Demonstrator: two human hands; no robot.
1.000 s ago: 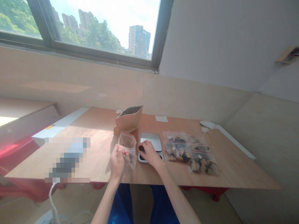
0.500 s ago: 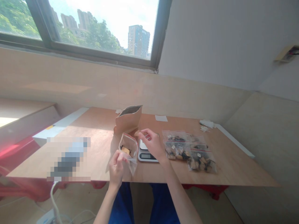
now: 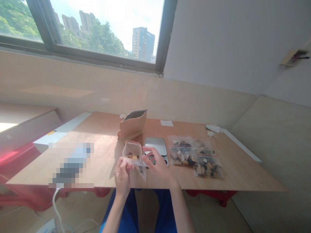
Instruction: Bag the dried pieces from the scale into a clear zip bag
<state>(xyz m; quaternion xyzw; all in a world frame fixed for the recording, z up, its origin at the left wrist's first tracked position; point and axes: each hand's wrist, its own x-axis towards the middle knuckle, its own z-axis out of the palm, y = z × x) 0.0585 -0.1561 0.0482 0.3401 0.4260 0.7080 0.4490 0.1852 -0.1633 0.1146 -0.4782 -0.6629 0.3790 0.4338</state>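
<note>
My left hand (image 3: 122, 174) pinches the near rim of a clear zip bag (image 3: 140, 170) with a red strip along its mouth. The bag gapes open and holds pale and dark dried pieces (image 3: 133, 157). At the bag's right edge is my right hand (image 3: 156, 165), fingers apart with no item visible in them; whether the fingertips touch the plastic I cannot tell. Behind that hand lies a kitchen scale (image 3: 155, 145) with a bare silver plate, its display partly covered. A brown paper pouch (image 3: 132, 127) stands open just beyond the bag; its contents are hidden.
Several filled zip bags (image 3: 208, 168) lie right of the scale on the wooden table (image 3: 97, 152). A white paper (image 3: 167, 123) and crumpled scraps (image 3: 213, 128) are toward the back. A blurred-out object (image 3: 73, 165) sits at left, with a white cable (image 3: 57, 207) below.
My right hand has come down from over the scale to the bag's right edge, and its fingers have spread. The bag's mouth is wider. The small piece earlier in my right fingers no longer shows there.
</note>
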